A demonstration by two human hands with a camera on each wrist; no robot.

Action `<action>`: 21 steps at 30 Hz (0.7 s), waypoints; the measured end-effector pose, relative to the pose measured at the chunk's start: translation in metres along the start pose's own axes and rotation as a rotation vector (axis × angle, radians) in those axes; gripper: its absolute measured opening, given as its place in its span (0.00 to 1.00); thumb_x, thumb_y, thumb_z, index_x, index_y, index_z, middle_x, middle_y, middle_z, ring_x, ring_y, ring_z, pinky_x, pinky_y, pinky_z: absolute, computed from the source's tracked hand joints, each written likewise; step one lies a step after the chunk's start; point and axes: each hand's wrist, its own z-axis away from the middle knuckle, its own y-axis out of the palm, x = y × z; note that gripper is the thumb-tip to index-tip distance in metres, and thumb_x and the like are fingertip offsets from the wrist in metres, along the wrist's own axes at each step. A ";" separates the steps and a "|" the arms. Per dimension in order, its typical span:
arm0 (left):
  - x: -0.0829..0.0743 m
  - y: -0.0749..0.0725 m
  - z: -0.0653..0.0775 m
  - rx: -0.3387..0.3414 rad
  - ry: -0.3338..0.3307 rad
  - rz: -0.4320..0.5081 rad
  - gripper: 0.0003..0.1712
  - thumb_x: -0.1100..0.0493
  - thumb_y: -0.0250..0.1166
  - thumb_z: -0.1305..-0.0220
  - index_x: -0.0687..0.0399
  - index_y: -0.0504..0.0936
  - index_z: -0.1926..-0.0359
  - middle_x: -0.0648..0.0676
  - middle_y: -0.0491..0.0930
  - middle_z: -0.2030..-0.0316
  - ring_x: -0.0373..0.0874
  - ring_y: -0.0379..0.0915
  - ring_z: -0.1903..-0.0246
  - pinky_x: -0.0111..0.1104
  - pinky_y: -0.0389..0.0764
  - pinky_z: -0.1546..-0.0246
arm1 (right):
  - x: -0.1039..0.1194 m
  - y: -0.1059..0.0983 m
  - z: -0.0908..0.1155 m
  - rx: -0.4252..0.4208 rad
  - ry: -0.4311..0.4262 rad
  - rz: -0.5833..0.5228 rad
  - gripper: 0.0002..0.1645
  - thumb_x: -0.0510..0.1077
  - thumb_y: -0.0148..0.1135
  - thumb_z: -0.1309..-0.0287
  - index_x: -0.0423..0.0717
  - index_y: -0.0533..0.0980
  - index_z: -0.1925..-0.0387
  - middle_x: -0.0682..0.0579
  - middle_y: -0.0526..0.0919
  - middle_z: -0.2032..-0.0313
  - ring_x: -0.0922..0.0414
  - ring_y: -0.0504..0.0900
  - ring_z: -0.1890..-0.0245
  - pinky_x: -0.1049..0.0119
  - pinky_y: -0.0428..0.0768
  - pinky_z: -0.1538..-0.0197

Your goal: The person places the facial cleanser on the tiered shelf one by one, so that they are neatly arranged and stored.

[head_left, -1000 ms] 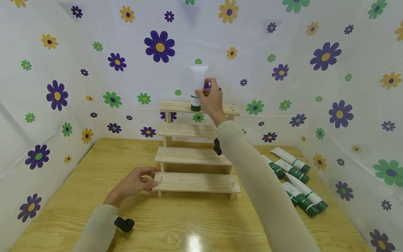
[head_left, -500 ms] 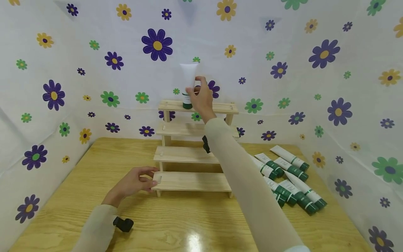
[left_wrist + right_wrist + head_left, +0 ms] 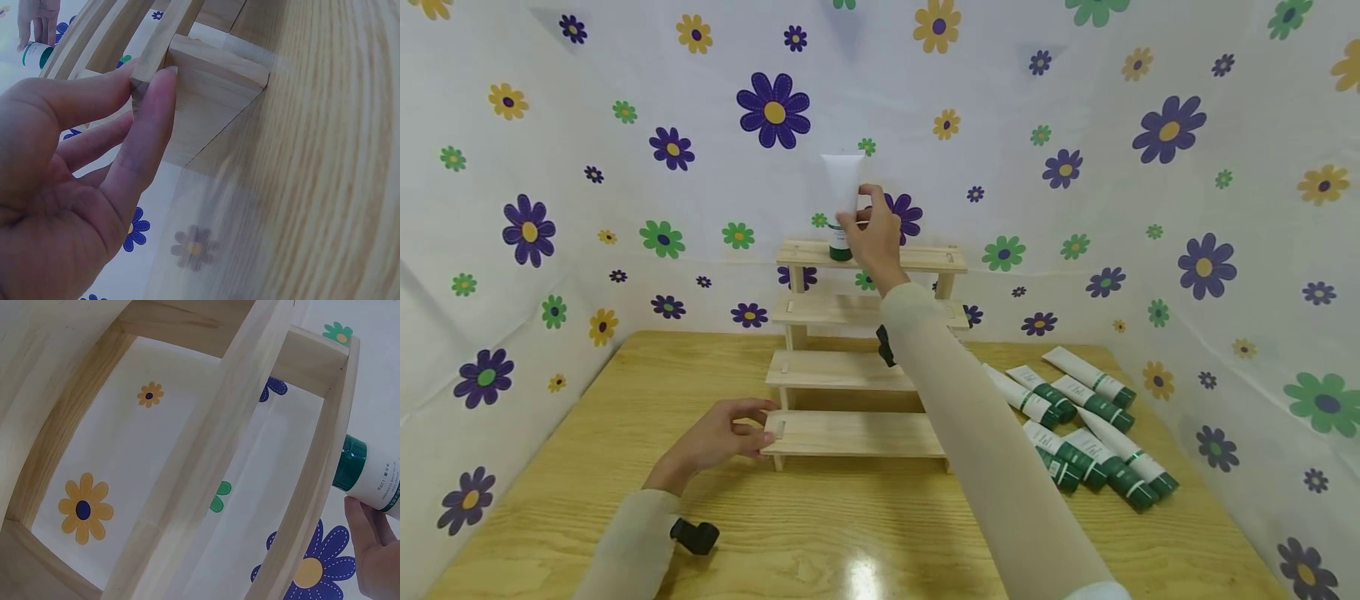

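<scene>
A white squeeze tube (image 3: pixel 842 179) with a green cap stands cap-down at the top step of a wooden tiered display stand (image 3: pixel 850 433). My right hand (image 3: pixel 877 242) pinches the tube between thumb and fingers from its right side. In the right wrist view the green cap (image 3: pixel 352 464) meets the top board's edge, with fingertips just by it. My left hand (image 3: pixel 722 437) pinches the left end of the lowest step. The left wrist view shows the thumb and index finger (image 3: pixel 147 134) on either side of that board's end.
Several more white tubes with green caps (image 3: pixel 1097 450) lie in a loose pile on the wooden table (image 3: pixel 685 367), right of the stand. A white flower-printed cloth (image 3: pixel 700 100) hangs behind and at both sides. My right forearm crosses in front of the stand's right part.
My right hand has moved left along the top step with the tube, mostly in the first half second. My left hand has stayed on the lowest step.
</scene>
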 end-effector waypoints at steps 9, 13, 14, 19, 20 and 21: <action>-0.002 0.001 0.001 -0.006 -0.013 0.014 0.34 0.60 0.69 0.30 0.70 0.68 0.30 0.72 0.75 0.45 0.43 0.86 0.58 0.41 0.91 0.58 | 0.002 -0.003 0.002 0.006 -0.008 0.006 0.28 0.43 0.64 0.29 0.47 0.67 0.32 0.38 0.88 0.50 0.47 0.89 0.52 0.54 0.88 0.46; -0.001 0.001 0.001 -0.006 -0.014 0.010 0.35 0.59 0.69 0.30 0.70 0.68 0.29 0.73 0.75 0.45 0.43 0.87 0.58 0.41 0.91 0.59 | 0.003 -0.005 0.004 0.002 -0.010 0.014 0.28 0.43 0.64 0.28 0.47 0.67 0.32 0.38 0.88 0.50 0.47 0.89 0.53 0.53 0.88 0.46; -0.001 0.001 0.001 -0.004 -0.012 0.010 0.35 0.59 0.69 0.30 0.71 0.67 0.29 0.73 0.75 0.45 0.44 0.87 0.58 0.41 0.91 0.59 | 0.003 -0.006 0.004 0.000 -0.008 0.019 0.28 0.43 0.63 0.28 0.47 0.67 0.32 0.38 0.88 0.50 0.47 0.89 0.53 0.54 0.88 0.47; -0.002 0.000 0.001 -0.006 -0.014 0.010 0.35 0.60 0.69 0.30 0.71 0.67 0.29 0.74 0.75 0.45 0.47 0.87 0.58 0.41 0.91 0.59 | 0.002 -0.009 0.005 -0.008 -0.007 0.031 0.28 0.44 0.64 0.29 0.48 0.67 0.32 0.38 0.88 0.49 0.47 0.89 0.54 0.53 0.89 0.48; -0.002 0.000 0.001 -0.008 -0.016 0.007 0.35 0.60 0.69 0.30 0.71 0.67 0.29 0.74 0.75 0.45 0.48 0.87 0.58 0.41 0.91 0.59 | 0.002 -0.010 0.005 -0.011 -0.005 0.034 0.28 0.44 0.64 0.29 0.48 0.67 0.32 0.38 0.88 0.49 0.47 0.89 0.54 0.53 0.88 0.48; -0.002 0.000 0.001 -0.009 -0.017 0.005 0.35 0.60 0.69 0.30 0.70 0.67 0.29 0.74 0.75 0.45 0.48 0.87 0.58 0.41 0.91 0.59 | 0.001 -0.010 0.005 -0.013 -0.004 0.036 0.28 0.44 0.64 0.29 0.48 0.67 0.32 0.38 0.88 0.49 0.47 0.89 0.53 0.53 0.88 0.47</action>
